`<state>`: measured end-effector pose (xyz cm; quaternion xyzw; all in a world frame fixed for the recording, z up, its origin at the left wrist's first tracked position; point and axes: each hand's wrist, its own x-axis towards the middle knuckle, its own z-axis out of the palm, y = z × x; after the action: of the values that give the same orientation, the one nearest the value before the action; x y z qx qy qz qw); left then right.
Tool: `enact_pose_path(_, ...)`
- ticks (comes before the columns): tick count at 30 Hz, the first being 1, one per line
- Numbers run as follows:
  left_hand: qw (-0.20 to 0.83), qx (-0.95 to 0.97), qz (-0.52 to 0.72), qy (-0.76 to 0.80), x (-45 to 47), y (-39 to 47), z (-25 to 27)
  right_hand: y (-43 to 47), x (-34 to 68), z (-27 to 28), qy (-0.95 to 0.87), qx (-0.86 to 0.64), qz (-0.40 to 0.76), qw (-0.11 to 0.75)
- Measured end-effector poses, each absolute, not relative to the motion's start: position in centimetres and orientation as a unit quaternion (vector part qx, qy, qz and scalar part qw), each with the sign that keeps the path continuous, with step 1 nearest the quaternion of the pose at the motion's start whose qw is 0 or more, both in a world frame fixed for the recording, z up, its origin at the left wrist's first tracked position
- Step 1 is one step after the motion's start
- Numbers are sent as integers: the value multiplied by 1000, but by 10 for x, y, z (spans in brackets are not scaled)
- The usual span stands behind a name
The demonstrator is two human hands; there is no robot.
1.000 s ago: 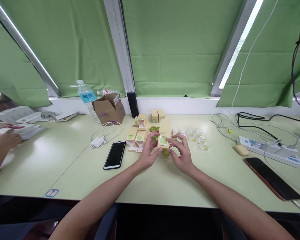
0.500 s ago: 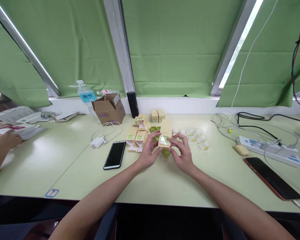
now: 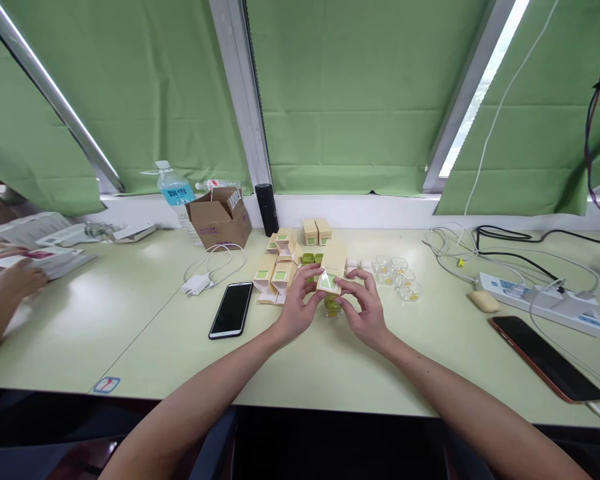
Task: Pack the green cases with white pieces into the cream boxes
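Observation:
Between my two hands is a small tan cardboard box (image 3: pixel 333 257) with a clear window showing green. My left hand (image 3: pixel 301 300) pinches its left side, and my right hand (image 3: pixel 364 298) has its fingers on the right side. A green piece in a clear cup (image 3: pixel 332 307) stands just below the box, partly covered by it. Left of my hands are several open tan boxes (image 3: pixel 282 275) with windows. Behind my left fingers are green pieces (image 3: pixel 309 259), partly hidden. Several clear plastic cups (image 3: pixel 399 272) with yellow bottoms lie to the right.
Two closed tan boxes (image 3: pixel 317 232) stand at the back. A phone (image 3: pixel 231 311), a white charger (image 3: pixel 197 284) and a brown carton (image 3: pixel 219 223) are to the left; a power strip (image 3: pixel 540 303) and another phone (image 3: pixel 545 359) to the right. Another person's hand (image 3: pixel 23 283) is at far left.
The box in my hands has tilted very slightly. Otherwise the hands stay in nearly the same place, and the whole view has shifted a little.

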<state>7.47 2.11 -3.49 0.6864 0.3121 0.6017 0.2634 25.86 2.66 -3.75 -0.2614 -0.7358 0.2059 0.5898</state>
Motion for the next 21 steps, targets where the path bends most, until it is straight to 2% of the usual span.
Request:
enact_pose_path(6, 198, 720, 576, 334, 70, 16, -29, 30, 261, -33, -770, -233, 117, 582)
enact_pose_path(11, 140, 714, 572, 379, 69, 12, -22, 28, 262, -34, -833, -202, 33, 514)
enact_pose_path(17, 134, 671, 584, 437, 72, 19, -28, 28, 266, -30, -849, -220, 59, 476)
enact_pose_path(21, 187, 627, 616, 439, 69, 25, -32, 28, 267, -29, -843, -292, 59, 448)
